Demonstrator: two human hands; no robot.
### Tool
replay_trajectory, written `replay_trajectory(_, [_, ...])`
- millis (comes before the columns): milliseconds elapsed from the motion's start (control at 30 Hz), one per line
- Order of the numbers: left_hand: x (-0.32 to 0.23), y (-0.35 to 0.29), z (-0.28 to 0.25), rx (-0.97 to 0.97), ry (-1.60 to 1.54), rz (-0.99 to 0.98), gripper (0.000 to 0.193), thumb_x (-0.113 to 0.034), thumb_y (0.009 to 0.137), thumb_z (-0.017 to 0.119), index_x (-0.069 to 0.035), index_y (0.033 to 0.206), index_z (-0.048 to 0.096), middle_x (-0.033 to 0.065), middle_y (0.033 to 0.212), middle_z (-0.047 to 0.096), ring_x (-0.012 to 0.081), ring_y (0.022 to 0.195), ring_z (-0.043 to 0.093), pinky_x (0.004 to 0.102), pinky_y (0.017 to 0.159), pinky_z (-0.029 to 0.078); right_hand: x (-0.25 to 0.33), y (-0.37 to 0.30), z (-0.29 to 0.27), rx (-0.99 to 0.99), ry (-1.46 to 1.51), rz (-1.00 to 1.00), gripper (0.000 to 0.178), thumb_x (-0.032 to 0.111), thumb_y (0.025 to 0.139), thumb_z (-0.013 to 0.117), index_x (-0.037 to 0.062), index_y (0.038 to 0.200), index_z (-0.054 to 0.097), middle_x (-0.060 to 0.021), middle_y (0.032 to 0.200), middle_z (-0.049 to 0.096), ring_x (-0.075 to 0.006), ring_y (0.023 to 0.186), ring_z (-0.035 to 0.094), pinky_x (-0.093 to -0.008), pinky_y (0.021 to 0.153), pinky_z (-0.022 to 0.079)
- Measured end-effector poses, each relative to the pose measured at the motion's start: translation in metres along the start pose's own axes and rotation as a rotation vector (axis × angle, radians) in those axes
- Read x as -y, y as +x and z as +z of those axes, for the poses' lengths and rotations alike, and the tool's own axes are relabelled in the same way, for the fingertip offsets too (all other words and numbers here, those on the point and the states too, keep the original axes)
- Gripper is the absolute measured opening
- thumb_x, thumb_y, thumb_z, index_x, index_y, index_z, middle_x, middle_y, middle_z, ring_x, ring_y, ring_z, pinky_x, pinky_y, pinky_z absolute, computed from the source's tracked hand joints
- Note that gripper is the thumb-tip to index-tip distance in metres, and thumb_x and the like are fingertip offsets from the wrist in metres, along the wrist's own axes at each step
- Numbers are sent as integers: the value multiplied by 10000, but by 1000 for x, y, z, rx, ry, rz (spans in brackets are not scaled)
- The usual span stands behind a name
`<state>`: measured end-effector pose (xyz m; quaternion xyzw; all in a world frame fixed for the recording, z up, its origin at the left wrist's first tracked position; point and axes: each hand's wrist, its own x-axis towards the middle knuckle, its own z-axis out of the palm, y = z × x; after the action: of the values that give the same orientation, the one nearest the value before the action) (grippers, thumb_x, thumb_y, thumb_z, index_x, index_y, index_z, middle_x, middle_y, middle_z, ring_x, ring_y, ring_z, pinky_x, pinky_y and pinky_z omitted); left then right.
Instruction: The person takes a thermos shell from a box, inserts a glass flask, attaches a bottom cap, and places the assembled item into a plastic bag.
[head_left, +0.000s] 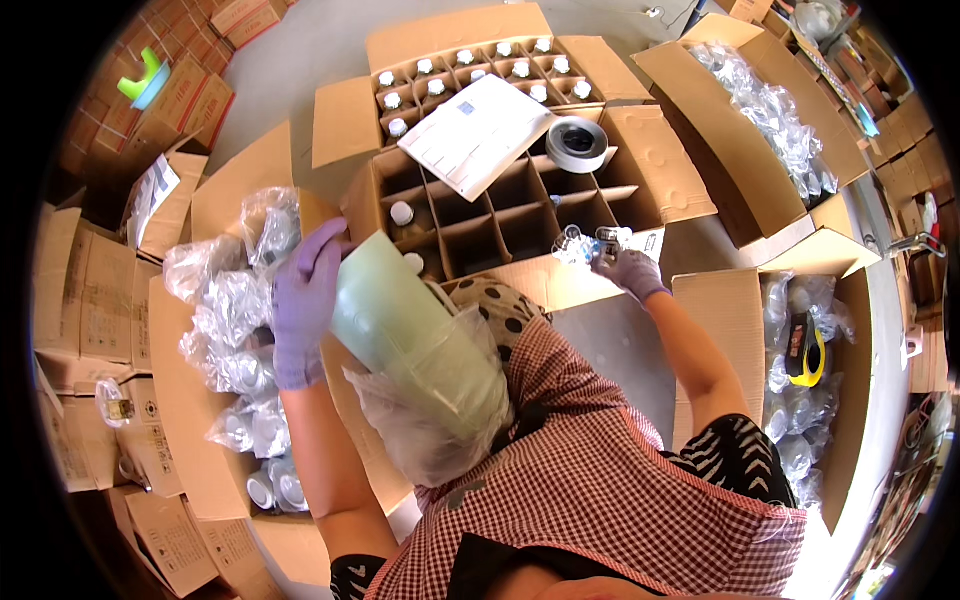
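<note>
Nearest, the checked apron [590, 470] filled the lower view, and a pale green cylinder [390, 305], its lower part in a clear bag [430, 400], leaned upright over the lap. The left hand [307, 305], gloved, was beside the cylinder's upper end, by the divided box's near left corner; its fingers were bent, but whether they gripped anything could not be told. The right hand [630, 272], also gloved, had its fingertips pinched on some small clear pieces [577, 247] at the near right edge of the divided box [555, 288].

That box looked only begun: white-capped bottles [403, 214] stood along its left edge, while most visible compartments showed none, so much of the filling seemed left. The left box [180, 400] and right box [715, 335] were heaped with plastic-wrapped items, apparently not yet unpacked.

Farther off, a roll of tape [577, 145] lay at the divided box's far right corner, beside a white sheet [478, 135]. Beyond, the far box [455, 38] looked nearly done, capped bottles in its visible compartments.
</note>
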<state>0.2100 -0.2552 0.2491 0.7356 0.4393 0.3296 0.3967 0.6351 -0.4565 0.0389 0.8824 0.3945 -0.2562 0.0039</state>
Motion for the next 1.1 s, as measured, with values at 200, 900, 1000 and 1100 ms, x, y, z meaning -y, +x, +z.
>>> replay_trajectory(200, [14,-19,16,-239,27,99,328,-107,1007,542,-6,1300,649,97,1018,741,132,894,661,277,840,522,-6,6,-23,-120,254,-257,489,503,842,693,53,1031,703,-201,977,721,-379,970,690,-459,883,529])
replay_trajectory(900, [65,-35,21,-547,10,233,473,-202,1090,355,140,1392,481,88,931,635,188,925,577,344,887,473,70,244,-117,-478,-214,-217,471,518,917,633,114,1158,659,-150,1217,638,-338,1114,654,-480,917,527])
replay_trajectory(1000, [66,-39,18,-564,30,240,461,-182,1082,356,141,1382,489,94,908,641,210,957,575,380,943,458,101,215,-126,-692,-405,-264,401,433,890,683,126,1149,669,-121,1205,622,-308,1117,630,-474,899,515])
replay_trajectory(1100, [62,-30,21,-597,75,244,415,-162,1058,383,89,1321,583,115,897,679,223,948,597,393,972,456,154,198,-99,-733,-170,-645,342,307,901,694,132,1194,675,-133,1162,654,-336,1062,647,-443,918,531])
